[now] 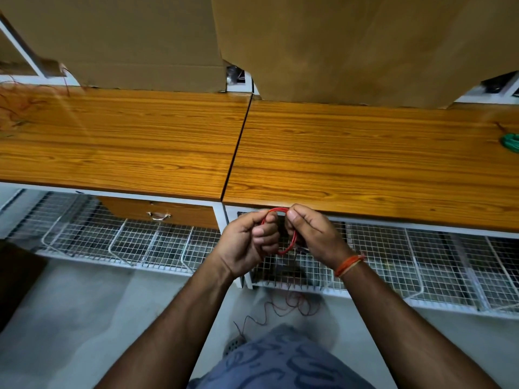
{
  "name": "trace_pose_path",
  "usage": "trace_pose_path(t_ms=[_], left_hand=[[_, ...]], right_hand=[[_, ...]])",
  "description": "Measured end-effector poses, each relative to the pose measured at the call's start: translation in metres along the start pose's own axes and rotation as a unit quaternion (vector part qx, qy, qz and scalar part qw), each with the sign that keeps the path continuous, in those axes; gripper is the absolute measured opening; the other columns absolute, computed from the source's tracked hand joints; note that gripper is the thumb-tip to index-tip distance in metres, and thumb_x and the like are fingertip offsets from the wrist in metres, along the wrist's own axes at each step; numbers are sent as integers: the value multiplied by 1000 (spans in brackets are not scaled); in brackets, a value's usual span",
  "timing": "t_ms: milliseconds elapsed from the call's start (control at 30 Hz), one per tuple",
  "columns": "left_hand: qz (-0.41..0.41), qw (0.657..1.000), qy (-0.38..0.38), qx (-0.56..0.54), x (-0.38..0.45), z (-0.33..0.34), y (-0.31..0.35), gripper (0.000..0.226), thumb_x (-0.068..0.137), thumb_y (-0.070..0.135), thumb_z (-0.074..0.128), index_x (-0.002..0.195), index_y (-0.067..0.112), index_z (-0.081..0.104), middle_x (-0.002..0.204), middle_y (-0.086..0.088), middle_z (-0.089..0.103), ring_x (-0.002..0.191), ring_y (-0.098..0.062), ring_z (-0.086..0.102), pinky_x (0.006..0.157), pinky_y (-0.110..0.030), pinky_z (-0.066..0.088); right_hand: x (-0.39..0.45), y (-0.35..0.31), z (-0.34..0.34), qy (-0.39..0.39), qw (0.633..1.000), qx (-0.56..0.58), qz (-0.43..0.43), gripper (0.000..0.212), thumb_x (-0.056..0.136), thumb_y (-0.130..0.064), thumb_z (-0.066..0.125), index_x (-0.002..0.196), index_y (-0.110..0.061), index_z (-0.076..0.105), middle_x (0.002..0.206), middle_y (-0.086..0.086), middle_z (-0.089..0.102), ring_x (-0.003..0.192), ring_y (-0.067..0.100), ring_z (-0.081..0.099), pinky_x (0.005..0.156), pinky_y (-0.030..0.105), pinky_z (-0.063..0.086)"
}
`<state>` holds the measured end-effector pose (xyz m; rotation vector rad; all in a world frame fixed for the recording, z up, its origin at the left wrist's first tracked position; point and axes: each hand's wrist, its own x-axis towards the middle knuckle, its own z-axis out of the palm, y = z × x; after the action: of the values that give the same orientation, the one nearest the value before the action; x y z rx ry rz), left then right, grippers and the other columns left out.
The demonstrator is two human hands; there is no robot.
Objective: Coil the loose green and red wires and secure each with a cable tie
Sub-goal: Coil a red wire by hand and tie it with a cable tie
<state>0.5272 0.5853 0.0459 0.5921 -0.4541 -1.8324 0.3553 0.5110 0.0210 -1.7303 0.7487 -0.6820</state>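
A small coil of red wire [293,239] is held between both hands, just below the front edge of the wooden table [337,164]. My left hand [247,242] grips the coil's left side with curled fingers. My right hand [311,234] pinches its top and right side. A green wire coil [510,142] lies on the table at the far right edge of view. A thin dark red wire [292,304] trails loose on the floor below my hands. No cable tie can be made out.
Large cardboard sheets [351,46] stand along the back of the table. White wire mesh racks [126,240] run under the tabletop, beside a drawer with a metal handle [158,215]. Tangled thin wires [14,108] lie at the table's far left.
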Motion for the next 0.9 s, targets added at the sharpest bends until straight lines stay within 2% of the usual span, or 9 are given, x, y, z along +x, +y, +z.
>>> trace_pose_path(t_ms=[67, 167, 267, 367, 533, 667, 733, 800, 900], left_hand=[[28, 999, 11, -35, 2, 1, 2, 35, 105, 20, 36, 80, 14, 60, 51, 13, 41, 42, 0, 35, 47, -16, 26], [89, 990, 39, -104, 0, 2, 16, 41, 108, 19, 32, 78, 14, 60, 50, 11, 41, 41, -1, 34, 49, -18, 17], [158, 976, 92, -116, -6, -4, 31, 40, 108, 17, 35, 77, 15, 61, 52, 10, 41, 41, -1, 32, 49, -17, 16], [193, 968, 127, -95, -11, -8, 36, 27, 105, 19, 40, 85, 13, 58, 53, 11, 40, 41, -1, 33, 44, -15, 22], [215, 953, 198, 79, -7, -13, 23, 24, 108, 16, 39, 93, 10, 56, 61, 3, 50, 51, -8, 47, 51, -18, 41], [192, 916, 215, 279, -9, -9, 13, 25, 112, 20, 36, 103, 4, 54, 76, -8, 69, 65, -18, 66, 63, -26, 55], [178, 900, 207, 341, -9, -1, 8, 26, 112, 19, 35, 100, 4, 53, 69, -3, 67, 58, -14, 62, 59, -25, 52], [163, 881, 201, 396, -8, 5, 5, 28, 111, 16, 36, 91, 6, 52, 59, 4, 56, 50, -8, 48, 51, -21, 40], [150, 887, 193, 392, -9, 6, 6, 28, 110, 10, 36, 85, 9, 49, 58, 4, 38, 49, -6, 32, 46, -17, 26]], right_hand=[[-1, 5, 2, 7, 999, 36, 8, 28, 107, -35, 47, 91, -15, 58, 73, -3, 55, 65, 13, 51, 61, 33, 44], [-7, 26, 1, 54, 994, 70, 60, 3, 102, -21, 60, 105, -23, 61, 84, -3, 62, 75, 12, 61, 69, 33, 53], [-22, 46, 1, 145, 985, 17, 97, 19, 95, -13, 70, 96, -32, 65, 87, 3, 67, 84, 26, 68, 73, 37, 59], [-30, 48, -3, 165, 979, -93, 76, 14, 93, -15, 73, 88, -28, 71, 84, -5, 70, 81, 14, 67, 70, 30, 55], [-24, 7, 0, 43, 969, -223, -92, 5, 94, -16, 71, 93, -20, 74, 90, -12, 63, 89, 0, 58, 76, 13, 43], [-11, -29, 6, 32, 954, -238, -182, 8, 94, -22, 71, 98, -17, 76, 90, -7, 63, 88, 7, 56, 76, 14, 42], [-5, -43, 8, 29, 951, -231, -203, 7, 93, -21, 74, 98, -18, 76, 90, -5, 65, 86, 10, 58, 75, 19, 44], [3, -54, 7, 20, 955, -220, -198, 7, 92, -17, 74, 99, -18, 75, 91, -7, 67, 87, 8, 60, 75, 21, 47], [11, -58, -4, -13, 962, -213, -169, 14, 91, -15, 75, 104, -20, 73, 94, -11, 64, 88, 8, 60, 74, 21, 48]])
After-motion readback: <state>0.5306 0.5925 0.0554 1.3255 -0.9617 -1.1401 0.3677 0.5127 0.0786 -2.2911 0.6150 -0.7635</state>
